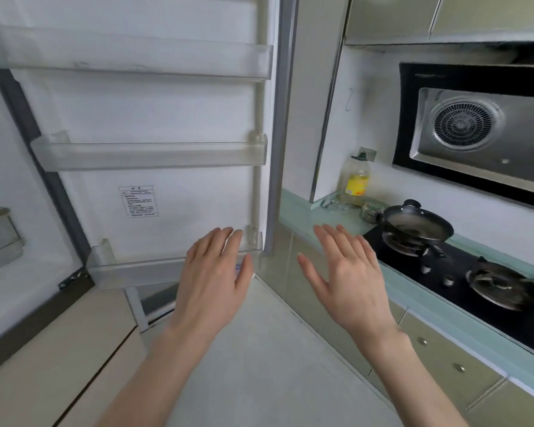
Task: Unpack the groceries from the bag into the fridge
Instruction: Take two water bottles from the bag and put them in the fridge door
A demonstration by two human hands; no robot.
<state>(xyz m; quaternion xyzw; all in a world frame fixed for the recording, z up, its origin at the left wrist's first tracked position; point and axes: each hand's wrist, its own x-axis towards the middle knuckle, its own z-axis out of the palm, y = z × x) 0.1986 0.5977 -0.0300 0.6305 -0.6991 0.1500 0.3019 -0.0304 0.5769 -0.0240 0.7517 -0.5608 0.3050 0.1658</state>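
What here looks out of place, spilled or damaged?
Nothing looks spilled or broken. The three clear plastic door shelves of the open white fridge door hold nothing. Both hands, left and right, are open and hold nothing. No grocery bag is in view.

The fridge door [154,118] stands open, its inner side facing the camera with three clear door shelves [148,155] and a printed label [138,201]. The left hand [211,278] is held flat with straight fingers in front of the lowest shelf; the right hand [346,272] is spread open in the air beside it. To the right, a frying pan [416,224] sits on the black gas hob [463,282], with an oil bottle [356,180] on the counter [299,211] behind.
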